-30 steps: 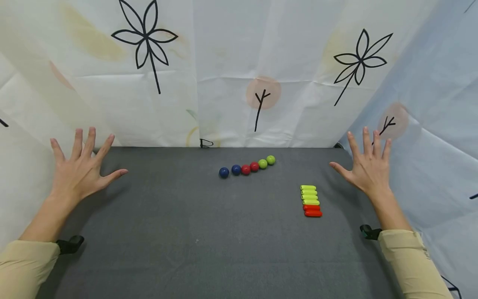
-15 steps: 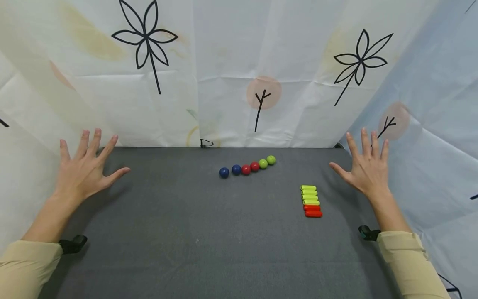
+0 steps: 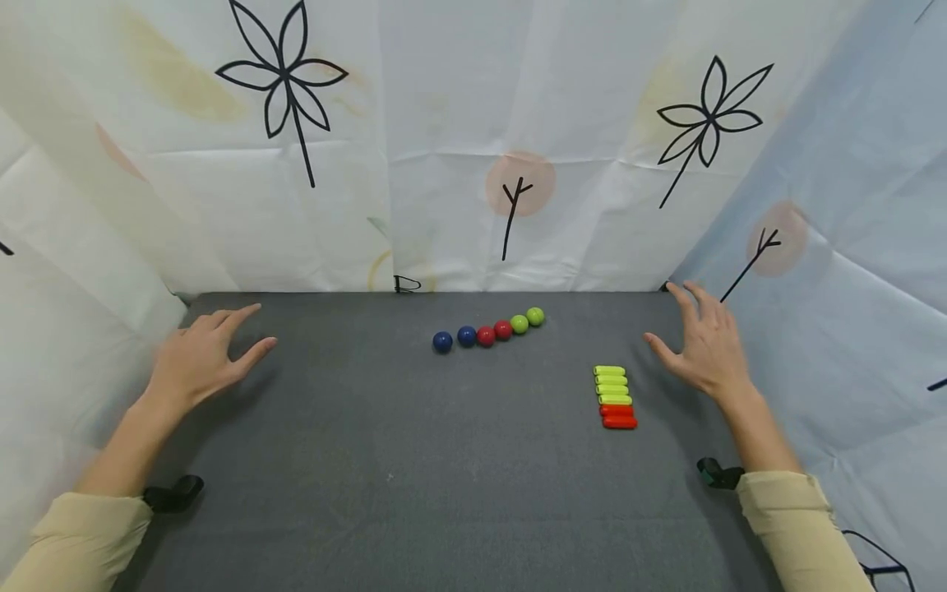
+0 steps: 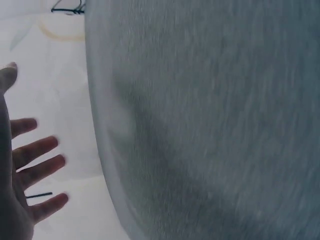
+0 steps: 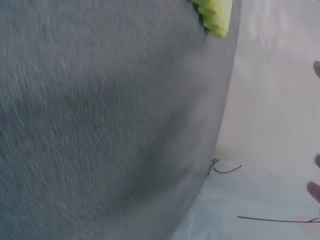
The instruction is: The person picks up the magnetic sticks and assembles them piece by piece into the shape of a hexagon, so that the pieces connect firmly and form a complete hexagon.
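Note:
My left hand (image 3: 198,360) hovers over the left part of the grey table with nothing in it, thumb apart from the relaxed fingers. At the right, my right hand (image 3: 703,349) is held in the same way, just right of a column of small tubes. Four-sided contact is absent: neither hand touches anything. The column has several yellow-green tubes (image 3: 612,385) above two red tubes (image 3: 618,416). Farther back, a slanting row holds two blue balls (image 3: 442,342), two red balls (image 3: 485,335) and two green balls (image 3: 535,316). The left wrist view shows spread fingers (image 4: 40,169).
A grey cloth-covered table (image 3: 392,485) lies under everything. White patterned sheets (image 3: 444,107) hang behind it and along both sides. A black clip (image 3: 407,284) sits at the table's back edge. Dark straps (image 3: 173,493) with small cameras are on both wrists.
Both hands have lowered from raised, widely spread fingers to a more relaxed pose. The left hand has moved right, toward the table's middle. Balls and tubes stay where they were.

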### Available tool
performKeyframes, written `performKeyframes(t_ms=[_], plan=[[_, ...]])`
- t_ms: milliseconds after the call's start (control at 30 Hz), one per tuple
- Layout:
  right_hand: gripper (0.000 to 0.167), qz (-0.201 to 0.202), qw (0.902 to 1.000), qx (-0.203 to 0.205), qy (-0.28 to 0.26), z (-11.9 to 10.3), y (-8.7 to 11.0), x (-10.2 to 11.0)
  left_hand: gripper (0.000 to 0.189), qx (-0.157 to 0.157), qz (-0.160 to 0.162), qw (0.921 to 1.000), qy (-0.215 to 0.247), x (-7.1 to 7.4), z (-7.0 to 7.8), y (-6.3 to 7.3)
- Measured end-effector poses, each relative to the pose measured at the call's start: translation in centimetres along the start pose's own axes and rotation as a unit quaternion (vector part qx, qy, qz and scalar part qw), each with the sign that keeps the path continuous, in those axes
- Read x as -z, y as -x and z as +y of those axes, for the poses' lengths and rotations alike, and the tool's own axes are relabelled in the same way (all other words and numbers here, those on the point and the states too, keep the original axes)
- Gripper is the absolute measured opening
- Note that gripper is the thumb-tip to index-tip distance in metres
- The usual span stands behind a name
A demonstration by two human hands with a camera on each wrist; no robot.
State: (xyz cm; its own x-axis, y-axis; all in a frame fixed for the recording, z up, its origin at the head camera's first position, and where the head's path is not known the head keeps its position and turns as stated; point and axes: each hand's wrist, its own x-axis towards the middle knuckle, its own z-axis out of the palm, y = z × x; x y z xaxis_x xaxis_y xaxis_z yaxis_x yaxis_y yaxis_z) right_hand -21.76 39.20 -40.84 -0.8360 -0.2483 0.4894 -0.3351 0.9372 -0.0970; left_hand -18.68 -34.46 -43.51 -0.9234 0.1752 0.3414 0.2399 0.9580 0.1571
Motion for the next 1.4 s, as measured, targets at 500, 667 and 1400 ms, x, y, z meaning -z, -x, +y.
performKeyframes(t_ms=[500, 667, 1400], plan=[[0.078, -0.080, 0.9616, -0.063, -0.255, -2.5, 1.0, -2.0, 0.048, -0.015, -0.139, 0.9636, 0.228, -2.9, 5.3, -0.8], [0.071, -0.119, 0.9463, -0.095, -0.285, -2.7, 1.0, -2.4, 0.047, -0.017, -0.164, 0.9368, 0.309, -4.6, 7.6, -1.5], [0.045, -0.165, 0.9275, -0.088, -0.324, -2.4, 1.5, -3.6, 0.052, 0.042, -0.225, 0.8622, 0.452, -9.7, 15.6, -5.0]])
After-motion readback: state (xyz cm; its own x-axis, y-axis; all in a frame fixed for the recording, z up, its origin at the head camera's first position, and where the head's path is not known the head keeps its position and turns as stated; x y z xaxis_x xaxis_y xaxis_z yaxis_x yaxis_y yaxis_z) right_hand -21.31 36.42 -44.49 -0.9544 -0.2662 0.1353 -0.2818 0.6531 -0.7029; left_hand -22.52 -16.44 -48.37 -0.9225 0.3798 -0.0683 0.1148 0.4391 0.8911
